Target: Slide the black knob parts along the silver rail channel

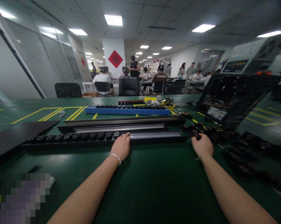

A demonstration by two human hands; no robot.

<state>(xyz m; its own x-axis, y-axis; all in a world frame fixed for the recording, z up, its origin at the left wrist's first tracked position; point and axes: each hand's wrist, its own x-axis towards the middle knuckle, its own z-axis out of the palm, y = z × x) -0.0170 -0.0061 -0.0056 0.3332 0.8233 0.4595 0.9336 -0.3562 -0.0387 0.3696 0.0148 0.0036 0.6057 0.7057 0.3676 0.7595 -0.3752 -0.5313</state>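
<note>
My left hand (121, 146) lies with its fingers stretched over the front edge of a long black rail (159, 137). Its fingertips are beside the last of several round black parts (91, 137) set in a row along the rail's left half. A bare silvery strip shows along the right half. Past the rail's right end, my right hand (203, 145) is closed on a small black part (195, 134), whose exact kind I cannot make out. Many similar dark parts (243, 158) lie in a blurred heap to its right.
Two more long rails (122, 127) lie behind, then a blue tray (126, 110) with a row of black parts. An opened computer case (229, 96) stands at the right. A dark sheet (21, 133) and a pen (34, 168) lie left. People sit farther back.
</note>
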